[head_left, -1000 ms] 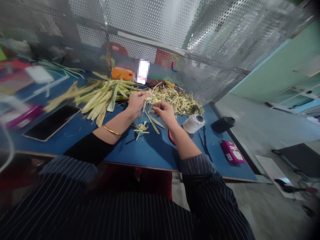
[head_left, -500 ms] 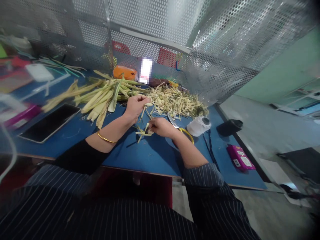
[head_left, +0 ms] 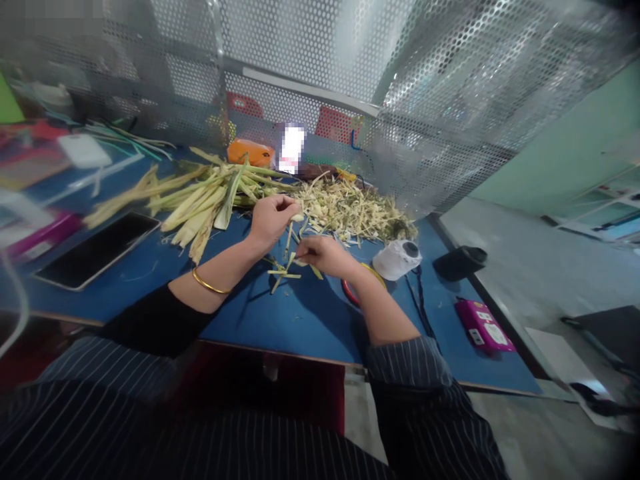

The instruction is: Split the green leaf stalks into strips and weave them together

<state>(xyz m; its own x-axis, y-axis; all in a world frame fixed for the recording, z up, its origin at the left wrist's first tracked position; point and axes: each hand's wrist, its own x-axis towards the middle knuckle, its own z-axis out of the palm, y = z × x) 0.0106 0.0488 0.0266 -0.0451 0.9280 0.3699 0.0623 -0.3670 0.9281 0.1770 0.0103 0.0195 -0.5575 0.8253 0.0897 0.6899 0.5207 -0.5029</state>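
Since the frame half a second back, our right hand (head_left: 326, 255) is sitting a touch farther from the roll of tape (head_left: 397, 259) and closer in to the left one, and the strips have shifted with it, while the scissors that showed beside the tape are now mostly hidden under our wrist, only a red loop of handle (head_left: 349, 293) peeking out. We are taking that roll of tape on the blue table (head_left: 300, 313) as our landmark. Left of it, our left hand (head_left: 270, 218) is closing around the top of a thin leaf strip (head_left: 289, 239), fingers curled, thumb pressing it; the strip is hanging down and slightly towards us, its long axis running from the left hand towards the right. Our right hand, between the left hand and the tape, is pinching the lower ends of the strips, fingers closed on them; exactly how many it is gripping we cannot tell. So the strip is lying between the two hands, the right one nearer its free end. Just under the hands a few cut bits (head_left: 283, 272) are lying on the table. Behind the tape and to its left a heap of pale shavings (head_left: 355, 212) is piling up, and farther left long green stalks (head_left: 200, 200) are lying. A dark tablet (head_left: 95, 249) is resting far to the left, a pink box (head_left: 484, 325) to the right.
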